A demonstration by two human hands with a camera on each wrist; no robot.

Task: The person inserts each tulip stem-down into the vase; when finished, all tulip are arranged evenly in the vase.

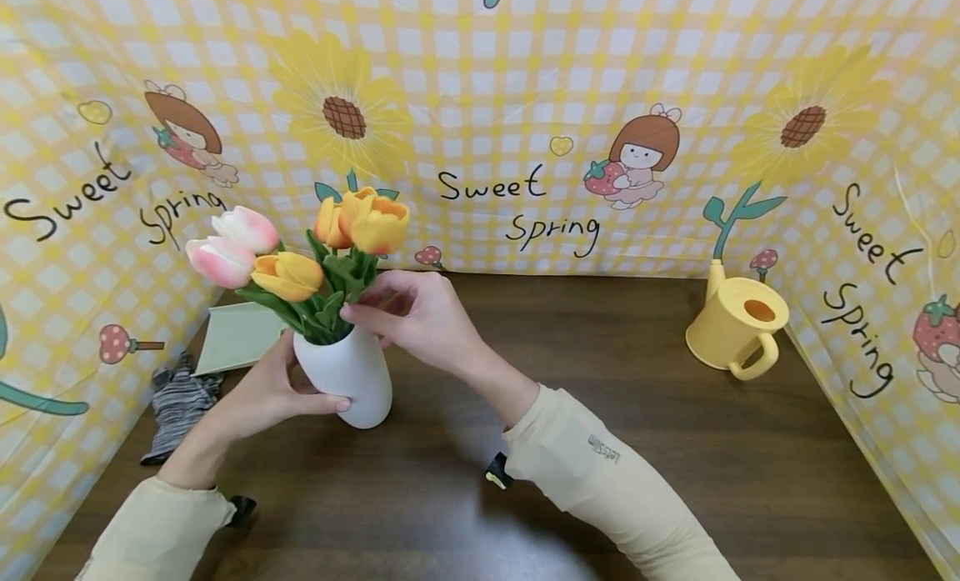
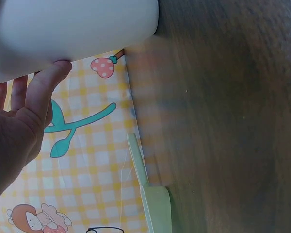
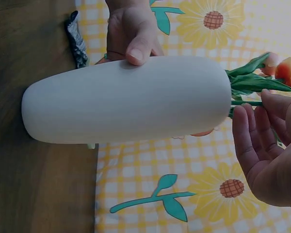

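Observation:
A white vase (image 1: pixel 351 381) stands on the dark wooden table, holding artificial tulips with green leaves. My left hand (image 1: pixel 262 389) grips the vase from the left, thumb across its front and fingers behind. Over the rim, my right hand (image 1: pixel 423 318) pinches a thin green tulip stem (image 3: pixel 247 102) between thumb and fingertips. Two orange-yellow tulips (image 1: pixel 378 221) rise above that hand. Toward the left lean pink-and-white tulips (image 1: pixel 222 262) and a yellow tulip (image 1: pixel 288 276). The lower ends of the stems are hidden inside the vase.
A yellow watering can (image 1: pixel 731 327) stands at the right. Behind my left hand lie a pale green item with a handle (image 2: pixel 138 162) and a grey knitted glove (image 1: pixel 182 408). Checked cloth walls (image 1: pixel 480 89) border the table (image 1: pixel 600 356) at the back and sides.

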